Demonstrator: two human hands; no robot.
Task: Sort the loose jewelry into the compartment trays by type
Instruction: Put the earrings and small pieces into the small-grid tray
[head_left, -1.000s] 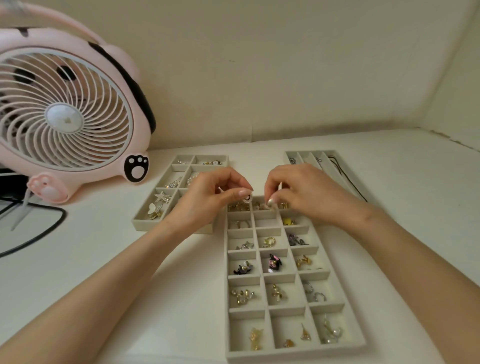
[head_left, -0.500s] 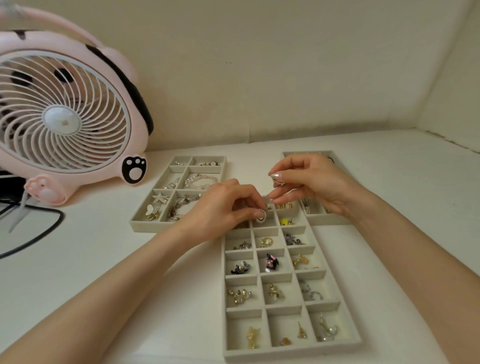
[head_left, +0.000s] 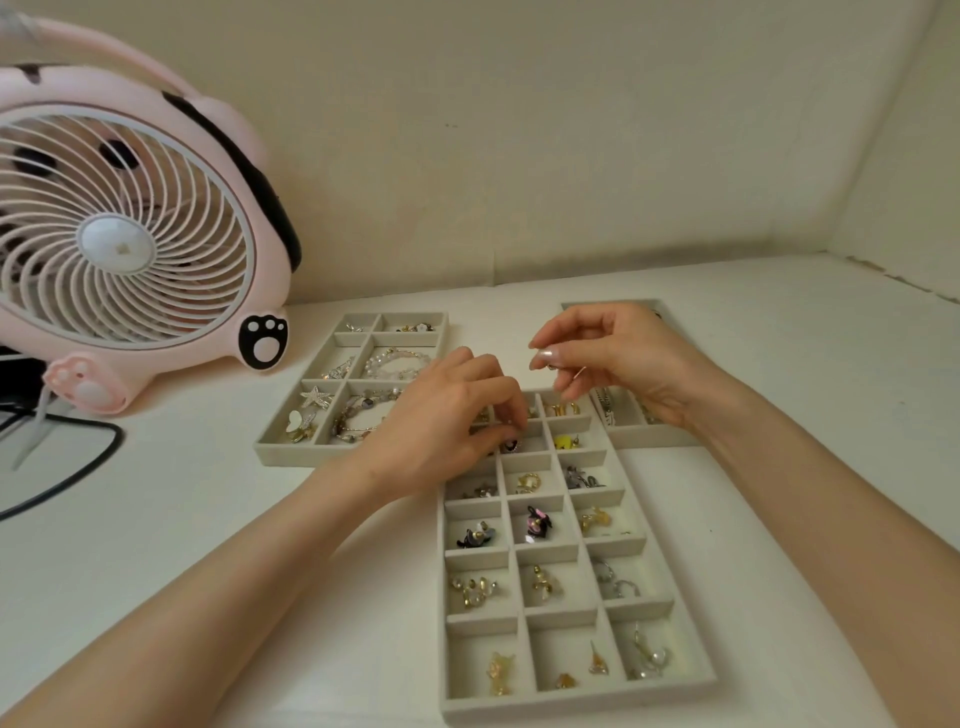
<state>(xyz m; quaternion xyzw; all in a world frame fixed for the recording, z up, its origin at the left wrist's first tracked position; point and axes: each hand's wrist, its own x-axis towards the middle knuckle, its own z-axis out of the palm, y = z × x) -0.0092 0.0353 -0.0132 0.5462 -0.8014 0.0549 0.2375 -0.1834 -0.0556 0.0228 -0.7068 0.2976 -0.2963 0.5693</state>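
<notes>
One white surface (head_left: 182, 519) carries everything, with a pink fan (head_left: 119, 244) standing at its far left. Three grey trays lie on it. A long tray (head_left: 442, 623) of many small compartments runs toward the person, a broader tray (head_left: 291, 452) lies to its left with bracelets and brooches, and a third tray (head_left: 649, 439) lies to its right, mostly hidden. A second ago both hands were bunched together over the far end of the long tray; since then they have parted. The left hand (head_left: 441, 431) has dropped into the tray, fingers curled, tips gathered over a dark, sparkly-rimmed ring (head_left: 511, 444) in the middle compartment of the second row. Whether the tips still pinch the ring or have let go cannot be told. The right hand (head_left: 623, 358) has lifted clear and hangs above the tray's far end, thumb and forefinger pinching a small silvery piece (head_left: 563, 370). That suggests one item is being placed in its compartment while the next waits in the air. Most compartments hold something, so the sorting looks well advanced.
</notes>
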